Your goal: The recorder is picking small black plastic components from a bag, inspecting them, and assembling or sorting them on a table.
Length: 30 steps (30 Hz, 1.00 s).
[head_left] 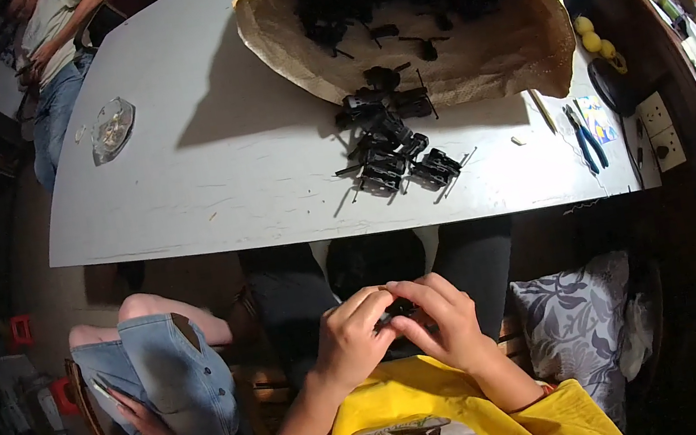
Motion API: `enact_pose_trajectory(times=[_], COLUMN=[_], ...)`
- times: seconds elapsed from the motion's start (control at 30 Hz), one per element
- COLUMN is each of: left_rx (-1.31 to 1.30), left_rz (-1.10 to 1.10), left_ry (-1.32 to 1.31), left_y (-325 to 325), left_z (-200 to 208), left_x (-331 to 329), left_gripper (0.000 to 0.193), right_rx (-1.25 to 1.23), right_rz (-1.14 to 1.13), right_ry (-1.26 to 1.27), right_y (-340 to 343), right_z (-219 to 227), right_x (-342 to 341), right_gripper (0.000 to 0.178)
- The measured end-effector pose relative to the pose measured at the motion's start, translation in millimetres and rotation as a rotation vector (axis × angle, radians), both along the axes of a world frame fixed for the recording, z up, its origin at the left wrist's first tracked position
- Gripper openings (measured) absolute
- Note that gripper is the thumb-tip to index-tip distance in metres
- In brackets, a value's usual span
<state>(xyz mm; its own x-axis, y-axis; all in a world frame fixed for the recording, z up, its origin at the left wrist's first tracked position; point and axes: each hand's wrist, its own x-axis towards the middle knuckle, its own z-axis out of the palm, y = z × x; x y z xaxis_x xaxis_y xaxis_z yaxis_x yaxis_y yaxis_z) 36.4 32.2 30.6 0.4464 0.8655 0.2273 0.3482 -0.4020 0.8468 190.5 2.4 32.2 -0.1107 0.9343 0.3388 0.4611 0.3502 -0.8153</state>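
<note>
Both hands meet low over the lap: the left hand [351, 337] and right hand [444, 321] curl their fingers [410, 294] tightly round a small black part [399, 309], mostly hidden between them. On the pale, scuffed desk [205, 176] lies a heap of angular black plastic pieces [391, 142]. Behind it a coarse brown sack [425, 14], slumped open on its side, holds more of them.
</note>
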Motion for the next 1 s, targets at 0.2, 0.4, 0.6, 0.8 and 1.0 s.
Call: enact_pose_trajectory(times=[0.2,0.4,0.6,0.8,1.0], left_rx=[-0.015,-0.042,-0.057,-0.071,0.030], left_rz=[0.052,0.041,0.071,0.037,-0.008], left_ry=[-0.215,-0.322,-0.332,-0.290,0.246], left_y=[-6,-9,-10,-3,4], left_z=[6,1,-3,-4,-3], left_x=[8,8,9,5,8], left_gripper=[0.028,0.020,0.010,0.013,0.048], right_rx=[-0.398,-0.461,-0.435,0.072,0.252], right_rz=[-0.097,-0.118,-0.104,-0.275,-0.499], right_ry=[0.872,1.154,1.053,0.115,-0.433], right_y=[-15,-16,-20,13,74], right_z=[-9,-9,-12,-11,-18], right_x=[-9,-20,-23,16,59], right_gripper=[0.018,0.024,0.016,0.009,0.021])
